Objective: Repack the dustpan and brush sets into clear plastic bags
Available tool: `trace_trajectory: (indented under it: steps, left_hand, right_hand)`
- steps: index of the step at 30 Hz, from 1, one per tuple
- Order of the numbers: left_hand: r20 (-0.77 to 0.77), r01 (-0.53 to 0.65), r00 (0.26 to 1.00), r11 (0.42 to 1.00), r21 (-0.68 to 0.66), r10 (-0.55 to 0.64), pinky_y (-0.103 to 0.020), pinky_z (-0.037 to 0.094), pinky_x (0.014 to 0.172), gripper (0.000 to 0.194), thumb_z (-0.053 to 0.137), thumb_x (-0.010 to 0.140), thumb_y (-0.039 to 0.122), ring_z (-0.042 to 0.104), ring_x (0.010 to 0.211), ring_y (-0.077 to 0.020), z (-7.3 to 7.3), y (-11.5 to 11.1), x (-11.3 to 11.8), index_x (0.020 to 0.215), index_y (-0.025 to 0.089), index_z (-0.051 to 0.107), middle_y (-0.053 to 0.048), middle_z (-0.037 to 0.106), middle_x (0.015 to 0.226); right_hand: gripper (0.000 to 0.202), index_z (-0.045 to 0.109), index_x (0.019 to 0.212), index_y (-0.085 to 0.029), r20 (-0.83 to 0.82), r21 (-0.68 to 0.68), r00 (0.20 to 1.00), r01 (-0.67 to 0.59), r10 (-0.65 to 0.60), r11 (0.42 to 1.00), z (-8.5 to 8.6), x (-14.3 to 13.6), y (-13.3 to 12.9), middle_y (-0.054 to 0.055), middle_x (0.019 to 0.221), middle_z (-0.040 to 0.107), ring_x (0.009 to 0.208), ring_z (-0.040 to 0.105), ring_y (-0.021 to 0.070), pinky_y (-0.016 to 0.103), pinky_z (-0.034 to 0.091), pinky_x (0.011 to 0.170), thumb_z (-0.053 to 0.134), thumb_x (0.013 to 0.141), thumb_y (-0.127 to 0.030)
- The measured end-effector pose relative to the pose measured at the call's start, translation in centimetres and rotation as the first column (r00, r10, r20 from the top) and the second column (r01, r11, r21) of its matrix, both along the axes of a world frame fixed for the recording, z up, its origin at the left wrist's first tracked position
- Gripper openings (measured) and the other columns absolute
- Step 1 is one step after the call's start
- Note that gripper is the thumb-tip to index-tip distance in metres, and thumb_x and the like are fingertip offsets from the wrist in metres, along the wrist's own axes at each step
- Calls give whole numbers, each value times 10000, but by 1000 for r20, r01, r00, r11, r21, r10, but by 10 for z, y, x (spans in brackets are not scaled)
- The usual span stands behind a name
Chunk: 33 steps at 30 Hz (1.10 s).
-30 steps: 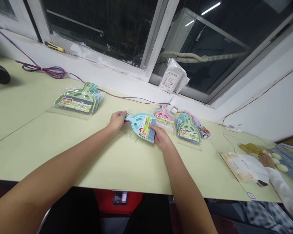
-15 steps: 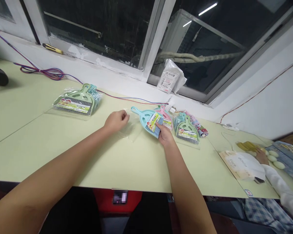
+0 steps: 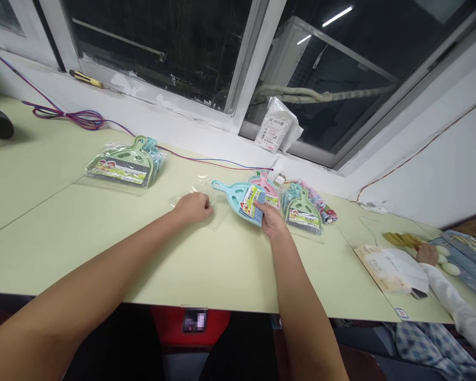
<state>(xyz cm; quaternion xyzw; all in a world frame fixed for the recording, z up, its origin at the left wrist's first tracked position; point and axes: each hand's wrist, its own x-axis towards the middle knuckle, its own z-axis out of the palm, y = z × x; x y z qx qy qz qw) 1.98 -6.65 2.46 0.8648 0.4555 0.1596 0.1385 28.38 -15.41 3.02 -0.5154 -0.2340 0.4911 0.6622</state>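
My right hand [image 3: 273,219] grips a light-blue dustpan [image 3: 235,196] with a blue-bristled brush [image 3: 255,211] and a printed label nested in it; the dustpan's handle points left. My left hand [image 3: 194,207] is closed just left of that handle, holding a clear plastic bag [image 3: 219,218] that spreads around the fist and is hard to make out against the table. Behind the blue set lies a pink dustpan [image 3: 266,182], partly hidden. To its right are bagged green and blue dustpan sets [image 3: 304,211].
More bagged dustpan sets [image 3: 121,164] lie at left. A bundled cable [image 3: 81,119] runs along the wall, and a screwdriver [image 3: 86,79] rests on the ledge. A white package [image 3: 275,127] leans by the window. At right, another person's hand [image 3: 426,254] is near a printed bag [image 3: 392,270].
My left hand has lowered slightly and turned, with the plastic bag shifting along. The blue dustpan and my right hand have moved slightly down and tilted. The other person's hand has shifted a little.
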Motion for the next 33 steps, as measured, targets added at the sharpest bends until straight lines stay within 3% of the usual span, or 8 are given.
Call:
trace_trajectory:
  steps: [7,12,19,23,28,33]
  left_hand:
    - [192,-110,977,989,97,90,-351,377,610,105,603,813,326,616,737,-280,-3,10,-7,766,232,596,-115,669,774]
    - [264,-155,956,985,79,129,-341,364,622,56,592,842,299,606,746,-265,0,10,-8,839,246,605,-101,678,793]
    - [368,-180,916,983,26,158,-341,361,642,127,600,863,319,610,771,-267,6,5,-7,960,237,597,-91,703,888]
    - [404,-129,909,990,48,99,-341,382,671,121,574,871,304,610,813,-250,6,5,-7,974,243,579,-77,708,963]
    - [335,-10,941,987,160,-44,-353,397,714,126,518,904,274,618,862,-255,6,-1,-2,1006,251,589,-89,701,1007]
    - [311,34,948,991,127,-73,-346,411,714,155,503,927,278,631,852,-243,7,-11,6,1050,249,593,-86,706,1041]
  right_hand:
    - [193,753,979,-160,57,-28,998,-37,38,999,2,-1,-4,89,971,810,953,783,272,458,643,943,763,794,-106]
    - [169,750,952,-160,83,-49,996,-35,39,998,0,0,-3,84,933,809,921,784,268,461,647,921,779,790,-122]
    - [146,755,974,-148,115,-47,992,-40,45,998,-2,1,-2,78,932,809,901,782,243,432,650,906,728,834,-121]
    - [171,758,981,-149,133,-47,990,-36,42,998,-4,1,-1,76,924,808,890,783,249,435,650,893,758,812,-133]
    - [215,760,1000,-159,181,-30,983,-8,13,1000,-6,-7,1,64,929,808,895,782,246,415,648,891,783,786,-155]
    - [230,752,988,-169,215,12,976,21,-23,1000,-8,-27,4,55,934,809,894,784,257,428,647,891,806,765,-181]
